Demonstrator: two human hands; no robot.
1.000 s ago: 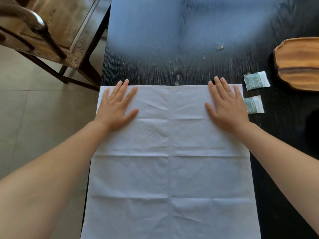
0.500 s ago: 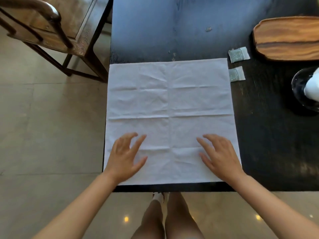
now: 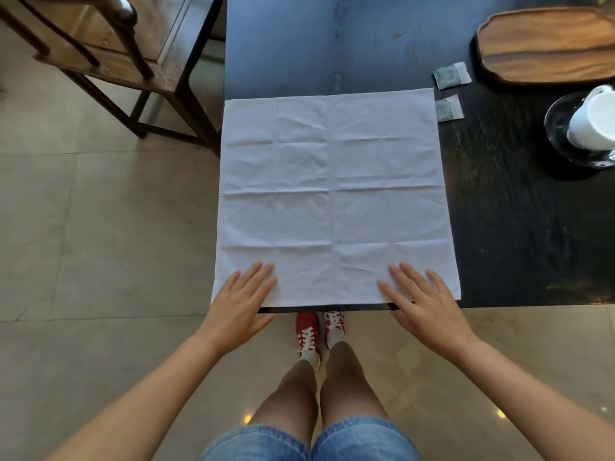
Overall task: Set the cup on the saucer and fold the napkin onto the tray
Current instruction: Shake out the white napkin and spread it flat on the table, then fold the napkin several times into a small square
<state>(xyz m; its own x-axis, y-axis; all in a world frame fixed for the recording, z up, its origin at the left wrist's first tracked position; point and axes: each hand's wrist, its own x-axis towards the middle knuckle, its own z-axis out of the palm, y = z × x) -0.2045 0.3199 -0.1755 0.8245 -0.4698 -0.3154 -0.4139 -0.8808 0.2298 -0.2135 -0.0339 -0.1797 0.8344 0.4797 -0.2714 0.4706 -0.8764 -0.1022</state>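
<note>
A white napkin [image 3: 334,197] lies spread flat and creased on the near left part of the dark table [image 3: 519,227]. My left hand [image 3: 241,304] rests flat with fingers apart on the napkin's near left corner. Over the near right corner lies my right hand [image 3: 426,311], also flat and spread. A white cup [image 3: 594,123] stands on a dark glass saucer [image 3: 559,128] at the right edge of the view. The wooden tray [image 3: 545,44] sits at the far right.
Two small teal sachets [image 3: 451,74] [image 3: 448,109] lie between the napkin and the tray. A wooden chair [image 3: 109,61] stands to the left of the table on the tiled floor. My legs and red shoes show below the table's near edge.
Both hands slid from the napkin's far edge down to its near corners. The view pulled back, bringing the cup, saucer and more of the tray into sight.
</note>
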